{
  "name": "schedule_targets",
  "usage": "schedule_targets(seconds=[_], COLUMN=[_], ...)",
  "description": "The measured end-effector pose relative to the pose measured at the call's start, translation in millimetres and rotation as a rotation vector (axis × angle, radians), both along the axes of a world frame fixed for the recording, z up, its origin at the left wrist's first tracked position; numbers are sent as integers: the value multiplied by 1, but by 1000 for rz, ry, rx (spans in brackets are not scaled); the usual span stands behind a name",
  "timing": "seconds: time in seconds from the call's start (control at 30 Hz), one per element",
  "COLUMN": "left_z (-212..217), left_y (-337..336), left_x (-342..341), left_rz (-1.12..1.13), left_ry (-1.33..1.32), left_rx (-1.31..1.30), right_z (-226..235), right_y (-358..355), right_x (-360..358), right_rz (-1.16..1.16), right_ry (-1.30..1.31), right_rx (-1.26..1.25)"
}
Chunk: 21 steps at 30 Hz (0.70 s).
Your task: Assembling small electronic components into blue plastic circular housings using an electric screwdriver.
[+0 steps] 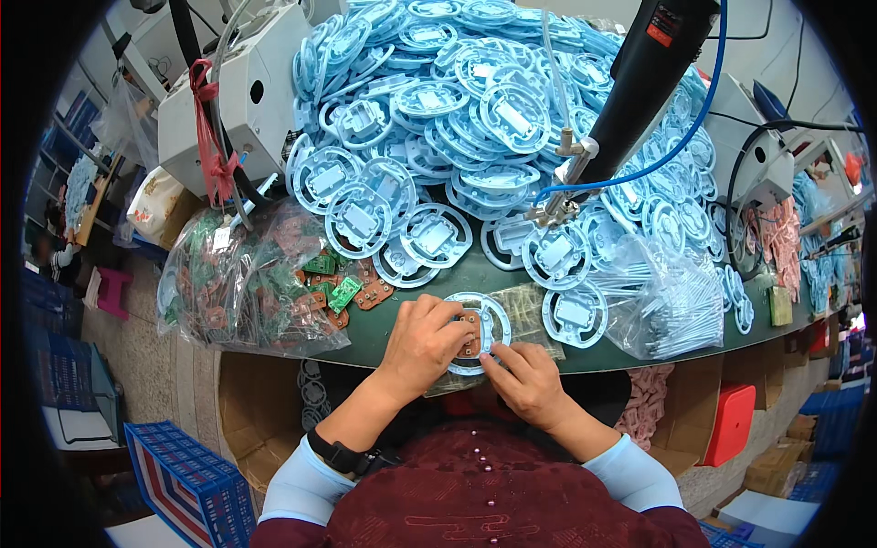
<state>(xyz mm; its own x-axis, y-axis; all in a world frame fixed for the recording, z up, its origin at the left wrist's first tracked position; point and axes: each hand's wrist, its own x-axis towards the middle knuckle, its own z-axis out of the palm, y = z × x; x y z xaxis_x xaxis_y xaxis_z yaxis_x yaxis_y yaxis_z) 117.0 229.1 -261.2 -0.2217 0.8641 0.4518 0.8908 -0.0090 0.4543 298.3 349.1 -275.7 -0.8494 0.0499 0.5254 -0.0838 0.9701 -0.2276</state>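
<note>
A round light-blue plastic part (498, 317) lies at the table's front edge between my hands. A small brown circuit board (471, 334) sits on its left half. My left hand (422, 342) has its fingers closed on the left side of this board; the fingertips partly cover it. At the lower right rim of the blue part, my right hand (527, 381) pinches with thumb and forefinger. A yellowish translucent pad (532, 315) is partly under the part. Left of my hands, green circuit boards (345, 293) and brown ones spill from a clear plastic bag (247, 283).
A tall pile of light-blue round parts (438, 100) covers the back of the table. A black powered screwdriver (639, 91) with a blue hose hangs at the right above it. Clear bags of thin pale-blue sticks (671, 306) lie at the right. Grey boxes (233, 105) stand behind.
</note>
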Motion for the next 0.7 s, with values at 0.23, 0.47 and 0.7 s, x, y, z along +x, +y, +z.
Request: schedule_targets(seconds=[0.23, 0.47, 0.7], left_z=[-5, 2, 0], left_y=[1, -17, -16], left_x=[4, 5, 3], left_rz=[22, 32, 5], left_ry=[-2, -88, -172], left_rx=[-2, -107, -149], right_z=[-3, 20, 20], right_y=[1, 36, 58], right_x=[1, 26, 31], right_rz=[22, -326, -472], right_ry=[3, -63, -224], right_rx=[-6, -139, -110])
